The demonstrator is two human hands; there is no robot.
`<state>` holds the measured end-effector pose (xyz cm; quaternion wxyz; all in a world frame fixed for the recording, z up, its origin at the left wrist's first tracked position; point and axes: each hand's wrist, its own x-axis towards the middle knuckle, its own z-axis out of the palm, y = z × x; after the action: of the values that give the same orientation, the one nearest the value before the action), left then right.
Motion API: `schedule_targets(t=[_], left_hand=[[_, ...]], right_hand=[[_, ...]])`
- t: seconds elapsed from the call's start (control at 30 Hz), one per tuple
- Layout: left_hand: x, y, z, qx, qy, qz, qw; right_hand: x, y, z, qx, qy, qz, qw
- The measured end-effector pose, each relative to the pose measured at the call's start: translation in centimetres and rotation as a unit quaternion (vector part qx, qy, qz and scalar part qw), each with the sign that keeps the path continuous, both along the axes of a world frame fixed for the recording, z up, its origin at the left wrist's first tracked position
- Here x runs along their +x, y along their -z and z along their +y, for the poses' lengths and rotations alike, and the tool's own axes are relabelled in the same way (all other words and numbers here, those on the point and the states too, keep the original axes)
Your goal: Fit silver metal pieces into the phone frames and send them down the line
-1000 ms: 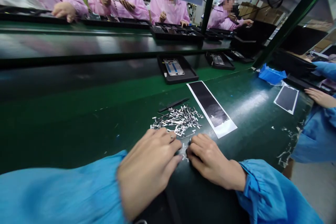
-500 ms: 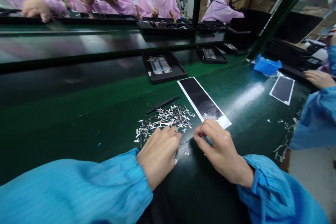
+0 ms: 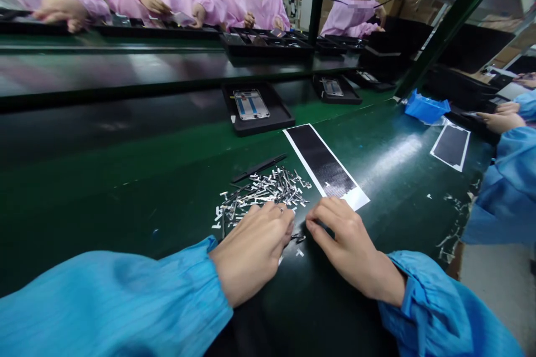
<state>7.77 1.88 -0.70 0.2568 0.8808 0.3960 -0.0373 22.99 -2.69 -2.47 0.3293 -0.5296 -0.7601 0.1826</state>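
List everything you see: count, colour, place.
Small strips: many, black and silvery, heaped centrally
Tool: one, black, behind heap
Sheets: two, black and white, right of heap
Bin: one, blue, behind farther sheet
Metal frames: at least two, silvery, in trays
Trays: several, black, beyond heap
Bench: one, green, underneath
Posts: two, green, upper right
People: four, pink clothing, far side
Neighbouring sleeves: at least two, blue, right edge
Left hand: one, blue sleeve, at heap
Right hand: one, blue sleeve, near longer sheet

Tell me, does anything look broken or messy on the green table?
Yes. Ragged pale marks make the green table look worn near its right edge. Small strips lie jumbled by the left hand, pointing every which way.
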Motion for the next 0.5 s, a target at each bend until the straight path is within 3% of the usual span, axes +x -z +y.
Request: schedule_targets(t=[0.23, 0.5], left_hand=[[-0.2, -0.1, 0.7, -0.049, -0.052, -0.075, 0.995], [-0.6, -0.9, 1.4, -0.115, -0.146, -0.201, 0.962]], right_hand=[[-0.3, 0.2, 0.4, -0.087, -0.027, 0.01, 0.996], [-0.3, -0.2, 0.5, -0.148, 0.0, 0.116, 0.982]])
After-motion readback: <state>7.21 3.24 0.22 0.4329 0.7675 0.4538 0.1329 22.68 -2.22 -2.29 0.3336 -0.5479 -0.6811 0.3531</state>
